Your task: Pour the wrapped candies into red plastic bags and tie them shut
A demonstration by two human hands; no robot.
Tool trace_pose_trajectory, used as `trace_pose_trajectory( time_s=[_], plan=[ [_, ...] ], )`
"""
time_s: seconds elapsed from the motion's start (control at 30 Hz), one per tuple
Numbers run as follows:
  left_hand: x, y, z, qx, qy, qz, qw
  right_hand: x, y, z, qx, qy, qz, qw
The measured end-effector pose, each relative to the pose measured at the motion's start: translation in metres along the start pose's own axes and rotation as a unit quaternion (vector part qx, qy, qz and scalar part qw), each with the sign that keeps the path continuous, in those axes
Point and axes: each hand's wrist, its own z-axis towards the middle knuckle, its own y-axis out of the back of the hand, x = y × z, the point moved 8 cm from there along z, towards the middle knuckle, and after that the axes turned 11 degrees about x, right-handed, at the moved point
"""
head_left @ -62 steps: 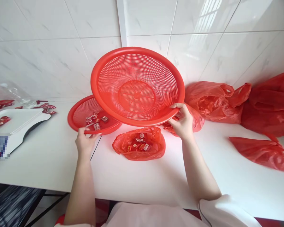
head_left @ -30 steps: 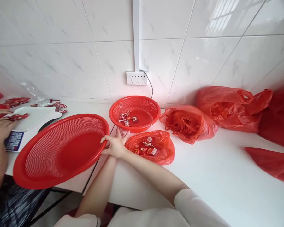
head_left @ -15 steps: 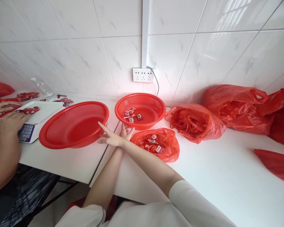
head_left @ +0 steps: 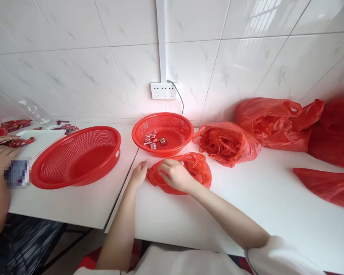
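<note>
Handle the red plastic bag, presumably light, limp and slippery, by its crumpled rim on the table, before the perforated basket containing small wrapped packets; left hand at its edge, right hand over its mouth with curled fingers, either grasp indeterminable.

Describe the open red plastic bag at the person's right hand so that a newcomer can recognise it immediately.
From the white rectangular wall socket, go down to the round red plastic mesh basket. Just in front of it lies a low, crumpled red plastic bag. Unlike the other red bags, it has the person's bare right hand over its open mouth.
</note>
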Motion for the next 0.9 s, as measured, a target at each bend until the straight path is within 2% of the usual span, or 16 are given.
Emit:
trace_pose_trajectory(
  time_s=[0.07,0.13,0.17,0.23,0.3,0.37,0.47,0.53,0.6,0.67,0.77,0.83,0.9],
  plan=[
    [0.032,-0.038,0.0,0.065,0.08,0.006,0.995,-0.036,0.025,-0.039,-0.038,-0.107,-0.073,0.991],
    [0.059,-0.057,-0.007,0.105,0.13,-0.003,0.986,-0.065,0.037,-0.073,-0.058,-0.174,-0.124,0.975],
    [0.068,-0.059,-0.012,0.105,0.141,-0.011,0.984,-0.076,0.04,-0.087,-0.059,-0.196,-0.152,0.967],
    [0.075,-0.055,-0.018,0.068,0.139,-0.023,0.988,-0.093,0.043,-0.107,-0.058,-0.23,-0.189,0.953],
    [0.069,-0.044,-0.021,0.012,0.117,-0.029,0.993,-0.103,0.053,-0.118,-0.073,-0.249,-0.187,0.947],
    [0.049,-0.03,-0.021,-0.056,0.078,-0.025,0.995,-0.103,0.074,-0.121,-0.123,-0.243,-0.137,0.952],
    [0.003,-0.006,-0.021,-0.148,0.008,-0.032,0.988,-0.094,0.123,-0.121,-0.238,-0.198,0.022,0.95],
    [-0.032,0.008,-0.02,-0.19,-0.05,-0.067,0.978,-0.088,0.155,-0.121,-0.309,-0.174,0.142,0.924],
    [-0.066,0.019,-0.018,-0.195,-0.119,-0.138,0.964,-0.079,0.182,-0.12,-0.362,-0.145,0.227,0.892],
    [-0.096,0.021,-0.011,-0.143,-0.18,-0.231,0.945,-0.066,0.201,-0.117,-0.401,-0.105,0.277,0.867],
    [-0.137,0.01,0.0,-0.014,-0.247,-0.328,0.912,-0.047,0.214,-0.106,-0.423,-0.05,0.321,0.846],
    [-0.158,-0.006,0.004,0.075,-0.262,-0.345,0.898,-0.034,0.213,-0.097,-0.418,-0.033,0.33,0.845],
    [-0.173,-0.031,0.005,0.166,-0.251,-0.322,0.898,-0.017,0.207,-0.087,-0.399,-0.025,0.32,0.859]
  ],
)
